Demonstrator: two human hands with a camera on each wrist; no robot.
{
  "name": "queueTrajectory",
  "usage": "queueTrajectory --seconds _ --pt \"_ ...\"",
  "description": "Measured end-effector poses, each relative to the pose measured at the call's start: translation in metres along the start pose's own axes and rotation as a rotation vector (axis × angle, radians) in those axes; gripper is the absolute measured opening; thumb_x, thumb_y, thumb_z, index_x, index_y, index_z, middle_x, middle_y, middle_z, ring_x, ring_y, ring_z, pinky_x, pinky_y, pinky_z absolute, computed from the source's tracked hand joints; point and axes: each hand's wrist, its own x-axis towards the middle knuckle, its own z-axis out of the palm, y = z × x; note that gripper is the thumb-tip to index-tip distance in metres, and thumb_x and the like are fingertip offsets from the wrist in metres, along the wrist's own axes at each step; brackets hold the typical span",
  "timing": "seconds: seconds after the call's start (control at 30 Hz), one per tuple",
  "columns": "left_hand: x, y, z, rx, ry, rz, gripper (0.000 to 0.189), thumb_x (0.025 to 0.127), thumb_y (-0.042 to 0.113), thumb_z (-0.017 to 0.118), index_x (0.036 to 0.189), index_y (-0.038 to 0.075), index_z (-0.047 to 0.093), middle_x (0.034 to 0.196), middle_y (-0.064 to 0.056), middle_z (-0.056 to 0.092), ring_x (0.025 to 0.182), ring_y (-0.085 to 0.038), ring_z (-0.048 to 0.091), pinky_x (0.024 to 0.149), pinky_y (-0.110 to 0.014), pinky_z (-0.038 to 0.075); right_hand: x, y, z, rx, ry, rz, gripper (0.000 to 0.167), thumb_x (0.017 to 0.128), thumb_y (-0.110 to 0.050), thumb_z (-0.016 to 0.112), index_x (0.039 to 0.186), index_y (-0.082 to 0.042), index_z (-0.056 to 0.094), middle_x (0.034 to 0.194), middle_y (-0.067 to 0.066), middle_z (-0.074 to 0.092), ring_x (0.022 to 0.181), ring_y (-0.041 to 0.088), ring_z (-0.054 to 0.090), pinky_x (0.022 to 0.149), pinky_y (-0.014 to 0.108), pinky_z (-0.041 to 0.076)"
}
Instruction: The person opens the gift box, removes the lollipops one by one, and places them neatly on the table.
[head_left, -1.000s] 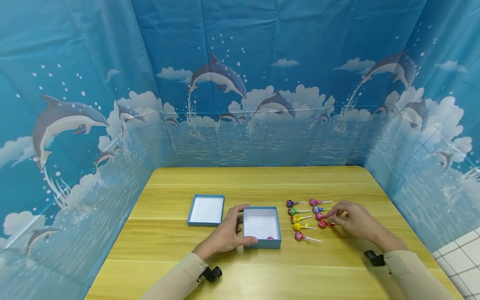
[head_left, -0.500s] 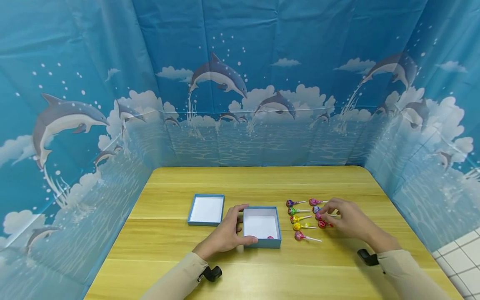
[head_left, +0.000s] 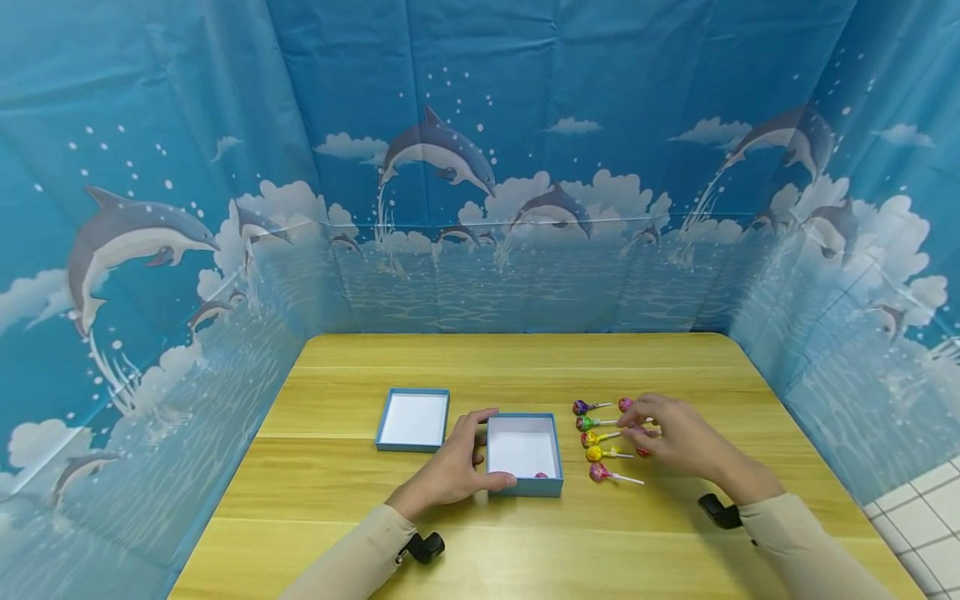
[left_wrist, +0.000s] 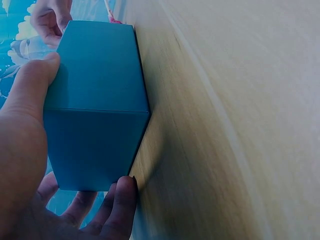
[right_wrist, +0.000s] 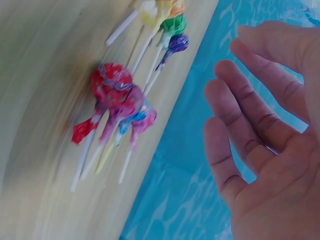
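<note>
My left hand (head_left: 453,467) grips a blue box (head_left: 528,488), thumb at the near wall and fingers around its left side. Inside the white interior, a small pink lollipop head (head_left: 541,476) shows at the near wall. My right hand (head_left: 686,437) hovers over the right-hand row of lollipops, its fingers loosely bent. The right wrist view shows nothing between those fingers. Below it lie a red lollipop (right_wrist: 111,82) and pink and blue ones. Left of that hand is another row: purple (head_left: 580,407), green (head_left: 583,423), orange-red (head_left: 589,439), yellow (head_left: 595,453) and pink (head_left: 598,472).
A shallow blue-rimmed lid (head_left: 412,419), white inside, lies left of the box. Everything rests on a yellow wooden table (head_left: 525,550). A blue dolphin-print curtain (head_left: 465,283) stands behind the table and along its sides.
My right hand has moved left across the right-hand row, from a pink lollipop's stick to above the lollipops, which it no longer appears to pinch. My left hand and the box have stayed put.
</note>
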Motion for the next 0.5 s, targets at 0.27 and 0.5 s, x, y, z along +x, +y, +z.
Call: queueTrajectory --seconds 0.27,0.5 --pt "-0.001 0.0 0.0 -0.003 -0.003 -0.003 0.11 0.1 0.036 0.097 0.184 0.018 0.028 0.175 -0.017 0.041 0.148 -0.03 0.06 0.114 -0.039 0.061 0.007 -0.014 0.003 0.023 -0.03 -0.037 0.014 0.103 -0.01 0.09 0.11 -0.021 0.087 0.109 -0.007 0.081 0.088 0.002 0.069 0.076 0.035 0.061" --pt "-0.001 0.001 0.0 -0.002 -0.008 -0.005 0.109 0.101 0.036 0.096 0.184 0.018 0.027 0.174 -0.017 0.041 0.149 -0.029 0.061 0.114 -0.039 0.06 0.013 -0.03 0.005 0.098 -0.096 -0.019 0.012 0.105 -0.01 0.088 0.117 -0.015 0.087 0.115 -0.002 0.083 0.079 0.004 0.062 0.068 0.024 0.052"
